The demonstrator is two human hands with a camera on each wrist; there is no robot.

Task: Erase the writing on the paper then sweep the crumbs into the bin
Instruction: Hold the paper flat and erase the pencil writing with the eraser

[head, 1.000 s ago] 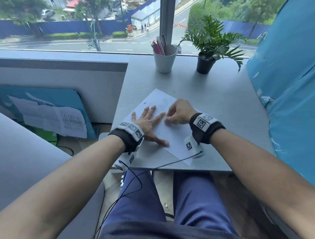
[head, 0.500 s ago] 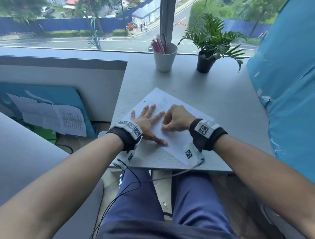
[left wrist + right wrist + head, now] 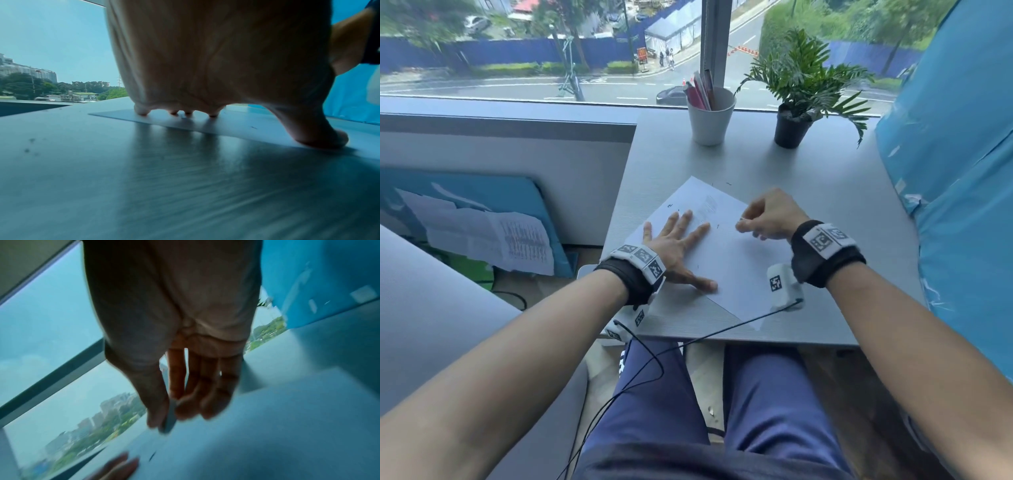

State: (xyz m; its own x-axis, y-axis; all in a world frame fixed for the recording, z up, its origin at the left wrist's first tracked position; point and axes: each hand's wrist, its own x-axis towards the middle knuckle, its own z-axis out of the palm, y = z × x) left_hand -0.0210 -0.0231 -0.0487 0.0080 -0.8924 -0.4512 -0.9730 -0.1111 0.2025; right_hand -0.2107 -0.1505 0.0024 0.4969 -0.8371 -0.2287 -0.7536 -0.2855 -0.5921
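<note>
A white sheet of paper (image 3: 726, 260) lies slanted on the grey desk (image 3: 808, 192), with faint writing (image 3: 709, 205) near its far corner. My left hand (image 3: 681, 236) lies flat on the sheet's left part, fingers spread, and in the left wrist view its fingertips (image 3: 212, 114) press the paper (image 3: 236, 125). My right hand (image 3: 744, 224) hovers over the sheet's right edge and pinches a small grey eraser (image 3: 170, 416) between thumb and fingers. Small dark crumbs (image 3: 717, 226) dot the paper.
At the back of the desk stand a white cup of pens (image 3: 710, 116) and a potted plant (image 3: 796, 102). A blue covered surface (image 3: 955, 178) borders the desk on the right. A white object (image 3: 585, 272) sits under the desk's left edge, mostly hidden.
My right hand was down on the paper beside the left thumb; it has lifted and moved right with the eraser. The left hand stays flat on the sheet.
</note>
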